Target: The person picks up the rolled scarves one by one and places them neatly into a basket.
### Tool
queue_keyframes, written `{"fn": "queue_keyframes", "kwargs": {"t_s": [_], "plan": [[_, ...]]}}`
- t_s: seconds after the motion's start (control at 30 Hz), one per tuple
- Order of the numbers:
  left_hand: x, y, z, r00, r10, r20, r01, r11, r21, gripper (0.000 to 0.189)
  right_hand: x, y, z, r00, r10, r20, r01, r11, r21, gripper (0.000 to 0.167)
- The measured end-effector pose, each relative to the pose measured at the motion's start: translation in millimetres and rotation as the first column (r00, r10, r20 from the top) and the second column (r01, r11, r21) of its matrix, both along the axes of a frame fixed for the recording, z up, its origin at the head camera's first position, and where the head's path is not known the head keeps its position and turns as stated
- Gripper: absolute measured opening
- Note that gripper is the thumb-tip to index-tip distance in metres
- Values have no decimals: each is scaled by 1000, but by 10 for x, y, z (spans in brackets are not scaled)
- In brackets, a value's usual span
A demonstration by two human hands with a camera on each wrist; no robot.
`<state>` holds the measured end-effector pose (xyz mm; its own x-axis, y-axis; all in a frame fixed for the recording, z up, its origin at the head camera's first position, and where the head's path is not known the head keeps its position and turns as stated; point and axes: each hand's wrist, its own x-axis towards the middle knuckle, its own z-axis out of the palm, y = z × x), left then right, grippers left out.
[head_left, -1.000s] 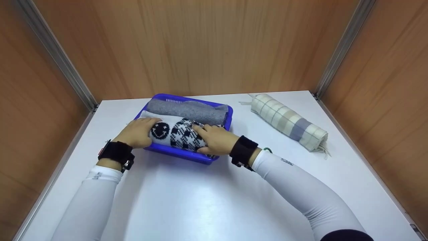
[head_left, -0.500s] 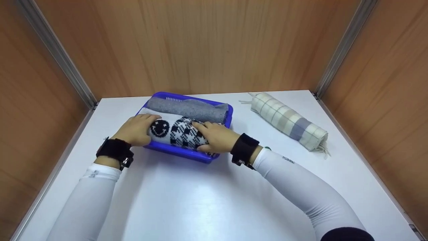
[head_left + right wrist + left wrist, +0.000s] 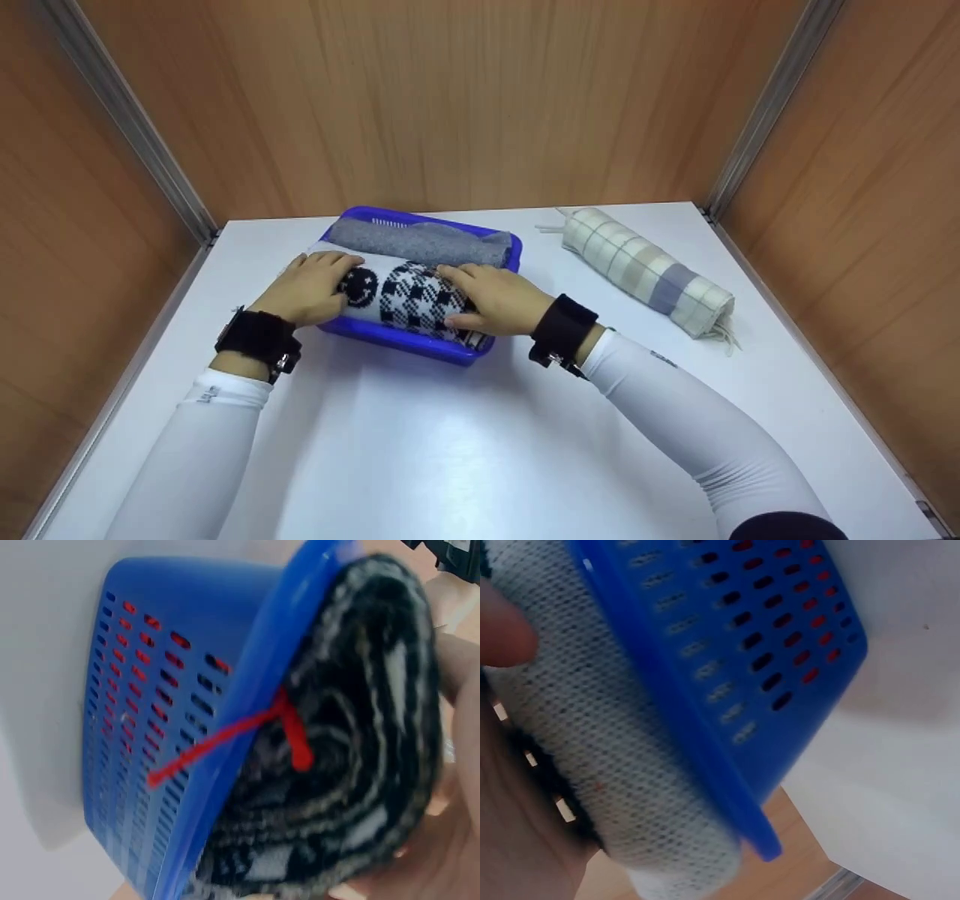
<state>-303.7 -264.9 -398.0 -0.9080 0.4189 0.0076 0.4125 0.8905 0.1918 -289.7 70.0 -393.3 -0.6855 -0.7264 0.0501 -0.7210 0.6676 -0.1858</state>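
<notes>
A rolled-up knitted scarf [image 3: 420,300], white with a black smiley face and a black-and-white houndstooth part, lies along the near side of a blue plastic basket [image 3: 397,340]. My left hand [image 3: 309,287] grips its left end, fingers over the top and thumb on the near side. Around the right end curls my right hand [image 3: 504,300], thumb low and fingers above. The right wrist view shows the spiral end of the knitted roll [image 3: 337,735] at the basket rim, with a red string [image 3: 217,744] hanging over it. Behind it in the basket lies a grey rolled cloth [image 3: 420,240].
A cream checked scarf [image 3: 649,274], rolled up with fringed ends, lies on the white table [image 3: 450,450] to the right. Wooden panels [image 3: 480,105] enclose the table at the back and both sides. Something red shows through the basket's holes in both wrist views.
My right hand has shifted slightly right and up along the knitted roll, uncovering more of its houndstooth end. The left hand stays nearly in place. Basket and checked scarf have not visibly moved.
</notes>
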Motion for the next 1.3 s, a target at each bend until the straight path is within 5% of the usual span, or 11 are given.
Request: {"fn": "queue_keyframes", "kwargs": {"t_s": [0.43,0.87,1.3], "plan": [[-85,346,101,981,-73,-179,91,991,94,52,-51,275,159,998,-48,-43,45,996,-73,84],[-49,597,131,975,-18,-220,33,997,63,57,-95,573,225,986,-143,-86,126,976,-176,84],[-11,833,79,971,-25,-239,50,994,99,55,-136,807,205,972,-213,-101,186,956,-228,88]]}}
